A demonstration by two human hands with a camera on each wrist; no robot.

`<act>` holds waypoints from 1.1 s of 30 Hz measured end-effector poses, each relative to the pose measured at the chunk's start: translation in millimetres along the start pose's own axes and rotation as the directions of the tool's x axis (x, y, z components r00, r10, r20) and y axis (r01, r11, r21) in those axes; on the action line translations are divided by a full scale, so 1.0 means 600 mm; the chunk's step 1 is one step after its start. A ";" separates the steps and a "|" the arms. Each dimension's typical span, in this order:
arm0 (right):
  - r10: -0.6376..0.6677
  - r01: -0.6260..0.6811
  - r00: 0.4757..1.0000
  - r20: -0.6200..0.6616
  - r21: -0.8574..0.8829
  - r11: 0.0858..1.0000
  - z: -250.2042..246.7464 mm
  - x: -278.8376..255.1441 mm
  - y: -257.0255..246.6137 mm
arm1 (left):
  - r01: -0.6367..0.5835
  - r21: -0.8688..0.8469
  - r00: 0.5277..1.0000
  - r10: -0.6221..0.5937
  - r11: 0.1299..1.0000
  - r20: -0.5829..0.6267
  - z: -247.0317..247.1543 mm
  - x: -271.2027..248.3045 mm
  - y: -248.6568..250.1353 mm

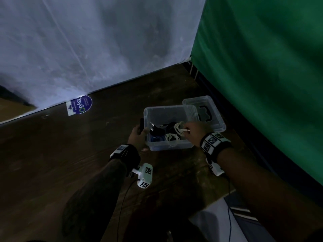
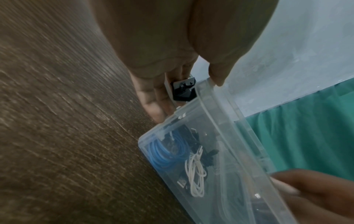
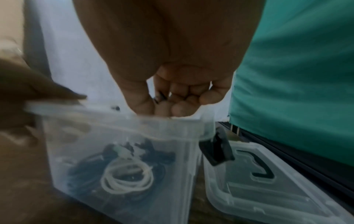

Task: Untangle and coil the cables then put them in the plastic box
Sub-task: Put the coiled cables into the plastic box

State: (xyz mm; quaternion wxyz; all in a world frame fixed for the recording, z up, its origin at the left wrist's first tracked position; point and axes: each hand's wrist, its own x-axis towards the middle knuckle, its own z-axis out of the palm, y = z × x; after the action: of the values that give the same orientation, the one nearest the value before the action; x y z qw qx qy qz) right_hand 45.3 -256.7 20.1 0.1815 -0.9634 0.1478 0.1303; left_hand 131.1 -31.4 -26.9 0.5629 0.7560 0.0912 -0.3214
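A clear plastic box (image 1: pixel 187 145) stands on the dark wooden table. Inside lie a blue coil (image 2: pixel 162 153), a white coil (image 2: pixel 195 171) and black cables (image 1: pixel 158 131). My left hand (image 1: pixel 140 131) grips the box's left end, thumb over the rim and fingers (image 2: pixel 153 104) outside by the black latch (image 2: pixel 184 89). My right hand (image 1: pixel 186 130) is over the box's right side with curled fingers (image 3: pixel 180 106), pinching a coiled white cable (image 1: pixel 179 127) by its plug end. That coil hangs just inside the rim.
The box's clear lid (image 1: pixel 216 119) with a black handle lies flat just right of the box. A green curtain (image 1: pixel 262 75) hangs close on the right and a white sheet (image 1: pixel 87 49) behind. A round blue sticker (image 1: pixel 82 104) is on the table at the back left.
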 end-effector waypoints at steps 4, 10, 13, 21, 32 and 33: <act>0.118 -0.102 0.992 0.037 -0.291 0.951 0.010 0.036 -0.016 | -0.006 -0.004 1.000 0.006 1.000 -0.003 0.002 -0.001 -0.002; 0.116 -0.090 0.991 0.074 -0.284 0.955 0.010 0.042 -0.022 | 0.012 0.013 1.000 -0.012 1.000 0.003 0.001 0.001 0.003; 0.110 -0.115 0.992 -0.057 -0.110 0.987 -0.026 0.025 0.001 | -0.018 0.022 1.000 0.018 1.000 -0.008 0.003 0.000 0.001; 0.363 -0.351 0.927 -0.095 0.121 0.928 -0.026 -0.009 0.202 | -0.030 0.035 1.000 0.030 0.999 -0.006 0.004 0.004 -0.001; 0.371 -0.372 0.925 0.082 -0.006 0.928 0.084 0.004 0.221 | -0.039 0.040 0.999 0.040 0.998 -0.021 0.007 0.009 -0.009; 0.375 -0.377 0.923 0.085 0.006 0.926 0.076 0.001 0.218 | -0.040 0.039 0.999 0.041 0.998 -0.019 0.007 0.009 -0.009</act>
State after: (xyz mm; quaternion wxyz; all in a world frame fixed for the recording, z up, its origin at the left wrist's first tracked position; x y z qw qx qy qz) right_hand -6.6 -355.5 -61.7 0.1698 -0.9089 0.3238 0.2007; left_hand 131.2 -34.4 -35.0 0.5538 0.7715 0.0752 -0.3040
